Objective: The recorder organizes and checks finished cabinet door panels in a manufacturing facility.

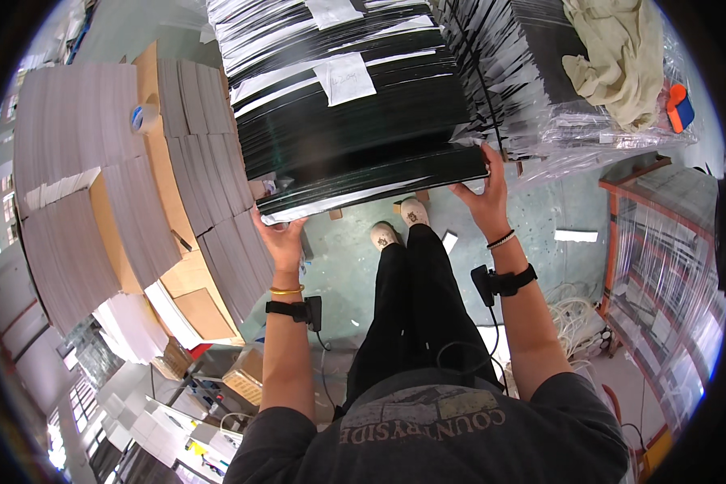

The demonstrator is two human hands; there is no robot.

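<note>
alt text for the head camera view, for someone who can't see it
Seen from above, a person's left hand and right hand grip the near corners of a thick stack of black sheets at the edge of a taller pile. Stacks of grey board stand to the left, a plastic-wrapped pallet topped with a beige cloth to the right.

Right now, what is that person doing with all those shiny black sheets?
A person stands at a big stack of black sheets and grips its near edge with both hands. The left hand holds the left corner from below, and the right hand holds the right end. Paper slips lie on top of the stack. Grey stacks sit to the left, with a tape roll on them. A cloth lies on a wrapped pile to the right.
</note>
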